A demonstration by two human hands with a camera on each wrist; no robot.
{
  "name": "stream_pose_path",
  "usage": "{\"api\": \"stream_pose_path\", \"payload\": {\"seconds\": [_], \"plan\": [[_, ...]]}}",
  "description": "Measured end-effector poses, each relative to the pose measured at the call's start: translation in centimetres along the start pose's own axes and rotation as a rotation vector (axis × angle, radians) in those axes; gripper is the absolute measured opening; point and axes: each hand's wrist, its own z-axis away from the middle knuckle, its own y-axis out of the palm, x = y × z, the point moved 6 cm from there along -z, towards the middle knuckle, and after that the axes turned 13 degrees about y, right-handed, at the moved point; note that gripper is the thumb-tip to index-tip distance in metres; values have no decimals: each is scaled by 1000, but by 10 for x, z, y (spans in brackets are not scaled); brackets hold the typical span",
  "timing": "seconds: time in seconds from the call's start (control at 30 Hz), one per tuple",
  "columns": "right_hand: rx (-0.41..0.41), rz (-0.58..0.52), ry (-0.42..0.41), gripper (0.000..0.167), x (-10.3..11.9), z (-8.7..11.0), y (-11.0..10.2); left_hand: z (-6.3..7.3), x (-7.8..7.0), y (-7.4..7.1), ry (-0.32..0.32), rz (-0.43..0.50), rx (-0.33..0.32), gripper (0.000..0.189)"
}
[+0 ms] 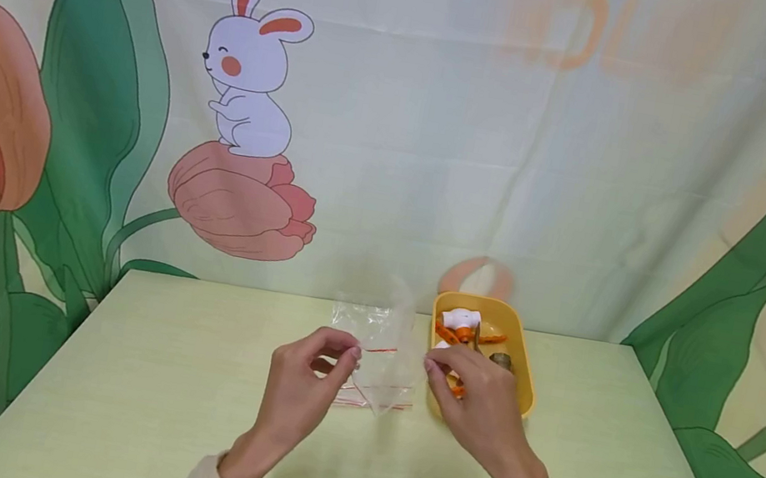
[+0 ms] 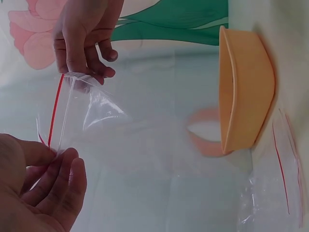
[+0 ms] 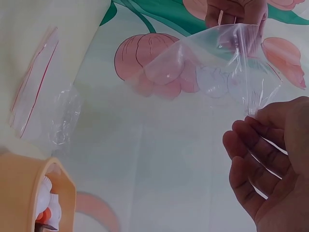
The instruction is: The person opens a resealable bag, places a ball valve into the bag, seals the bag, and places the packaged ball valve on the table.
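One clear zip bag [image 2: 104, 108] is hanging in midair over the worktop [image 1: 141, 368] | left hand [image 1: 304, 380]: fingers are pinching its red-striped mouth | right hand [image 1: 479, 399]: fingers are pinching the mouth's other end | yellow tray [image 2: 253, 92] is standing near more flat bags [image 3: 36, 92]

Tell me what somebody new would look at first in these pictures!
Probably the white bunny, perched on a pink flower on the backdrop, left of the middle. Next, perhaps, the yellow tub on the table, right of the middle, with white and orange pieces inside. Then two hands in the lower middle, pinching a clear plastic bag between them.
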Motion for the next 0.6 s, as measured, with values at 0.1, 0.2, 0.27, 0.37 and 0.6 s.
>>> {"api": "stream_pose_path", "payload": {"seconds": [0.1, 0.2, 0.27, 0.37, 0.6], "plan": [[-5, 25, 6, 5, -4, 1, -1, 1, 1, -2, 2, -8, -1, 8], [-8, 50, 14, 5, -8, 1, -1, 1, 2, -4, 13, -18, 4, 9], [-11, 65, 14, 5, -11, 1, -2, 2, 2, -4, 21, -33, 15, 9], [-16, 82, 9, 4, -13, 2, -2, 2, 3, -4, 27, -55, 35, 8], [-10, 93, 8, 4, -13, 2, 1, 3, 1, -5, 18, -75, 69, 7]]}}
